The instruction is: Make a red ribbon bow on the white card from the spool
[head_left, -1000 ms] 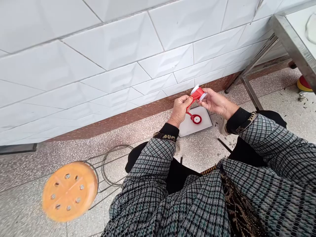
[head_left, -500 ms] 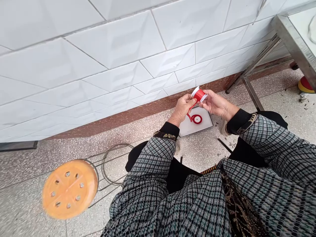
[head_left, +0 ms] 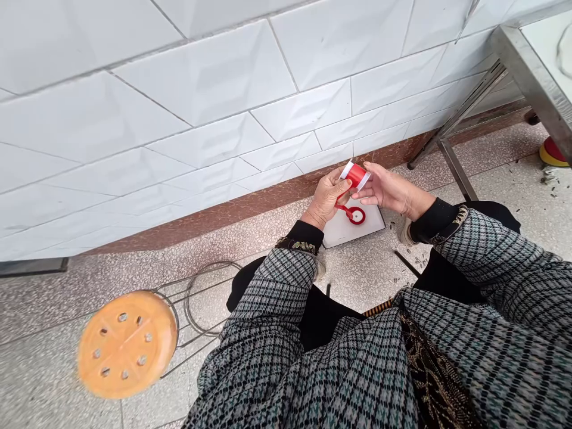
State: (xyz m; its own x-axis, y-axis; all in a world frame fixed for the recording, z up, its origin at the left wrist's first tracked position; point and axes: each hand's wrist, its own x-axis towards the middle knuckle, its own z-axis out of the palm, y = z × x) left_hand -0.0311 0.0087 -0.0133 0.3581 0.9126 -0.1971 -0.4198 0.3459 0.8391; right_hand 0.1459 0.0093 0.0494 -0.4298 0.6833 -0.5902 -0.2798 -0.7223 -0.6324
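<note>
The person sits low with both arms stretched forward, and between the two hands, held up in the air above the floor, is a small spool (head_left: pixel 356 176) of red ribbon with white end discs, tilted so that one disc faces up and to the left. The right hand (head_left: pixel 389 190) has the spool by its right end, the fingertips curled lightly round the disc and the palm turned toward the other hand. The left hand (head_left: pixel 325 201) is closed, its thumb and forefinger pinched together on a loose strand (head_left: pixel 342 204) of the red ribbon right at the spool's lower left side; whether those fingers also press on the spool itself cannot be told. From that pinch the strand drops and ends in a small flat coil (head_left: pixel 356 215), which lies on a white board (head_left: pixel 343 230) resting on the speckled floor (head_left: pixel 366 271) just below the hands and close to the brown skirting of the white tiled wall (head_left: pixel 214 89). Off to the lower left, well apart from the hands, stands an orange stool (head_left: pixel 126 344) with holes in its round seat and a wire frame. At the right edge a metal table (head_left: pixel 527 77) shows, one leg slanting down to the floor near the right forearm.
</note>
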